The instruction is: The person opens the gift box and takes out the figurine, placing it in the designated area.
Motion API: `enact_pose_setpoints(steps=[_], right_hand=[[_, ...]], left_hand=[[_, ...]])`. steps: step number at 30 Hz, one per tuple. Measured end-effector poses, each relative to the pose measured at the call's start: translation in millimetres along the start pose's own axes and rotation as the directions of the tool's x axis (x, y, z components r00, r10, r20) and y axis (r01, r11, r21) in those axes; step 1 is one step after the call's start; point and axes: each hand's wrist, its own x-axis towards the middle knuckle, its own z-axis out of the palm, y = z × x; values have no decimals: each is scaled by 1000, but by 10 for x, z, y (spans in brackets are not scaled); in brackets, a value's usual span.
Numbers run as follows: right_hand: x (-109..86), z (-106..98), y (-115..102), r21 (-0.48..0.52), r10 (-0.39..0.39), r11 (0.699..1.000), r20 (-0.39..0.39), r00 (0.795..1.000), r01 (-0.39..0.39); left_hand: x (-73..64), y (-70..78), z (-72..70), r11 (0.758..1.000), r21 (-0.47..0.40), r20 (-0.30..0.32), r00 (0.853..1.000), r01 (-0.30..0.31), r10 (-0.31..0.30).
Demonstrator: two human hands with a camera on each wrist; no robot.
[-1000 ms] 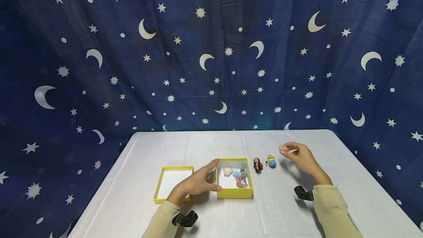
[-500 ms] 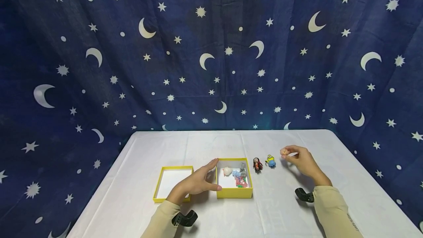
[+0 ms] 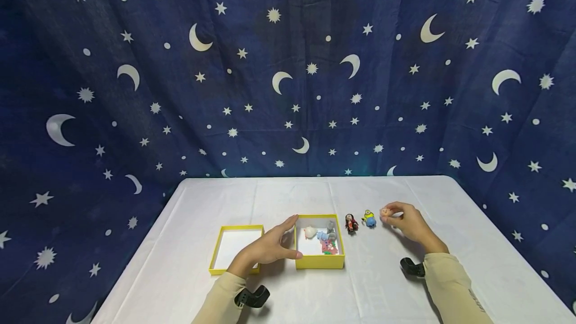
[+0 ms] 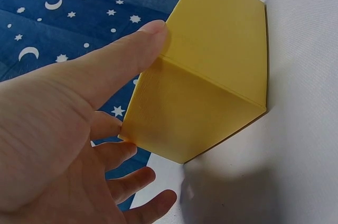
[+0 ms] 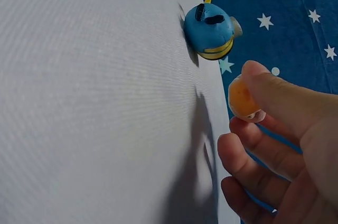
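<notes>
While our right hand point(image 3: 408, 221) pinches the small figurine point(image 5: 241, 96) thumb-to-finger, we have it over the table point(image 3: 382, 289), toward its far right corner, beside the blue-and-yellow figurine point(image 3: 369, 220). We'd guess light, stiff, maybe slick; we'd grip its rounded sides. Our left hand point(image 3: 265, 248) spreads wide against the yellow box point(image 3: 319, 262), nearer the table's middle.

We see the right hand point(image 3: 410, 223) sitting lower in the head view than a second ago, and the small toy point(image 3: 384, 212) pinched between its thumb and fingers has come down with it, picture by picture. The blue-and-yellow figure point(image 3: 369, 219) is now closer to those fingertips: we find it just to their left and almost level with them, where earlier it shows clearly below them.
</notes>
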Motion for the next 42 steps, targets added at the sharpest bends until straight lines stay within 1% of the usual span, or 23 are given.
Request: enact_pose_setpoints(steps=[4, 9, 15, 19, 24, 33, 37, 42], right_hand=[[1, 18, 16, -29, 6, 1000, 15, 1000, -6], [9, 35, 22, -37, 22, 999, 32, 999, -21], [1, 7, 8, -51, 86, 995, 70, 994, -82], [-10, -12, 2, -65, 112, 992, 84, 990, -107], [-16, -20, -15, -84, 104, 992, 86, 991, -97], [-17, -36, -41, -92, 134, 988, 103, 986, -124], [-29, -66, -35, -84, 107, 992, 110, 988, -98], [-52, -158, -36, -81, 87, 994, 116, 989, -78]], left_hand=[[-1, -4, 3, 1000, -1, 1, 1000, -1, 1], [-2, -2, 2, 1000, 2, 3, 1000, -3, 3], [-1, -9, 2, 1000, 4, 1, 1000, -2, 2], [-3, -12, 4, 1000, 2, 2, 1000, 0, 0], [-1, -1, 5, 1000, 1, 2, 1000, 4, -4], [1, 6, 1, 1000, 0, 3, 1000, 6, -6], [0, 6, -1, 1000, -4, 4, 1000, 3, -3], [-1, 3, 4, 1000, 8, 0, 1000, 13, -13]])
